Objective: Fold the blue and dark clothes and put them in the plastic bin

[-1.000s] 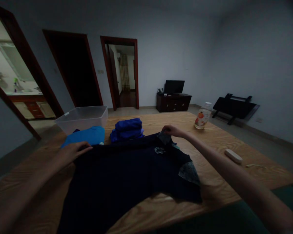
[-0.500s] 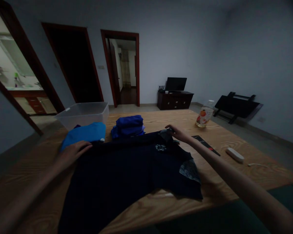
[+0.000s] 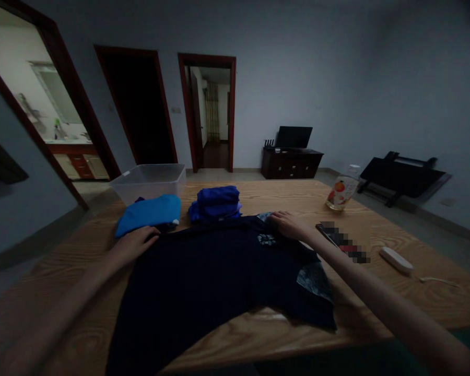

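Observation:
A dark navy T-shirt [image 3: 203, 266] with grey patterned patches lies spread on the wooden table in front of me, its body folded lengthwise. My left hand [image 3: 139, 243] is closed at its far left corner, thumb and fingers at the fabric edge. At the far right, my right hand [image 3: 290, 225] has its fingers curled on the patterned part near the shoulder, against the table. A folded bright blue garment [image 3: 151, 211] lies just beyond my left hand. Dark blue folded clothes [image 3: 218, 202] are stacked beyond the T-shirt's upper edge.
A clear plastic bin [image 3: 152, 180] stands at the table's far left. To the right are a bottle with a fruit label [image 3: 340, 190], a dark flat object [image 3: 337, 237], partly pixelated, a white oblong case [image 3: 396, 260] and a thin cord [image 3: 438, 281]. The wooden table [image 3: 282, 193] extends around them.
My right hand has lowered the patterned corner onto the table, and its fingers now lie over the cloth. My left hand stays at the other corner. The whole view has shifted slightly left.

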The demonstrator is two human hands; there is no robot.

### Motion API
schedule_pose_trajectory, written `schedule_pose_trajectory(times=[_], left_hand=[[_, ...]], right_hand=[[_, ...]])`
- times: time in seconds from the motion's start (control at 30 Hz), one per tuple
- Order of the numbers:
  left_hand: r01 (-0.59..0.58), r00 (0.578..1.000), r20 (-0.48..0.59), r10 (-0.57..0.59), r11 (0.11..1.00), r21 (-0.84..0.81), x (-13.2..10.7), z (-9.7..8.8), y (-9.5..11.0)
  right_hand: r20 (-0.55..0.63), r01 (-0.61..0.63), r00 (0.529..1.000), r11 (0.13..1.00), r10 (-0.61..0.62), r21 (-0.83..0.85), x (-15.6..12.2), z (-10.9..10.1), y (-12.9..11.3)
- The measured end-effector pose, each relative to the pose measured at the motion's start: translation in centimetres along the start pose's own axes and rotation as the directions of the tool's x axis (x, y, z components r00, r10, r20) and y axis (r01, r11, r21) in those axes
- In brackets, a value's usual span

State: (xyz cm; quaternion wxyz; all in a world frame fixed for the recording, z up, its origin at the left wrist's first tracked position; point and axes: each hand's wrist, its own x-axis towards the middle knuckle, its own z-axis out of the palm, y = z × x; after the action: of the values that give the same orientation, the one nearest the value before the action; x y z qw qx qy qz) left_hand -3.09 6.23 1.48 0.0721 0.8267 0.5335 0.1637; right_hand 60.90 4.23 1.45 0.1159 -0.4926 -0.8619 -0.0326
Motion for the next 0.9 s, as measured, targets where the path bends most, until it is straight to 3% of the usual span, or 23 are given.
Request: schedule_pose_trajectory(times=[0.17, 0.3, 0.47, 0.6, 0.73, 0.8, 0.9], left_hand=[[0.021, 0.999, 0.048, -0.019, 0.999, -0.036, -0.3, 0.3, -0.8], [0.022, 1.0, 0.013, -0.021, 0.997, -0.072, 0.1, 0.0, -1.1], [0.012, 0.997, -0.074, -0.018, 0.997, -0.078, 0.7, -1.8, -1.3], [-0.054, 0.966, -0.256, 0.039, 0.997, -0.051, -1.7, -3.5, 1.1], [-0.117, 0.907, -0.407, 0.107, 0.993, 0.001, -7.5, -3.8, 4.9], [-0.15, 0.889, -0.432, 0.154, 0.988, 0.045, -11.1, -3.2, 6.1], [-0.242, 0.888, -0.367, 0.278, 0.96, 0.141, -16.2, -1.7, 6.5]], right_hand=[[-0.029, -0.075, 0.997, 0.997, 0.075, 0.001, 3.3, 0.3, 1.8], [0.042, -0.084, 0.996, 0.997, 0.083, 0.002, 5.6, 0.3, 2.5], [0.062, -0.034, 0.997, 0.999, 0.036, -0.026, 5.6, -2.4, 2.6], [-0.078, -0.013, 0.997, 0.997, 0.007, -0.075, 1.7, -6.4, 0.7], [-0.178, 0.012, 0.983, 0.988, -0.04, -0.156, -5.3, -9.4, -3.0], [-0.215, 0.024, 0.974, 0.98, -0.067, -0.198, -9.6, -9.8, -4.9], [-0.266, 0.116, 0.94, 0.934, -0.213, -0.337, -15.9, -8.7, -7.4]])
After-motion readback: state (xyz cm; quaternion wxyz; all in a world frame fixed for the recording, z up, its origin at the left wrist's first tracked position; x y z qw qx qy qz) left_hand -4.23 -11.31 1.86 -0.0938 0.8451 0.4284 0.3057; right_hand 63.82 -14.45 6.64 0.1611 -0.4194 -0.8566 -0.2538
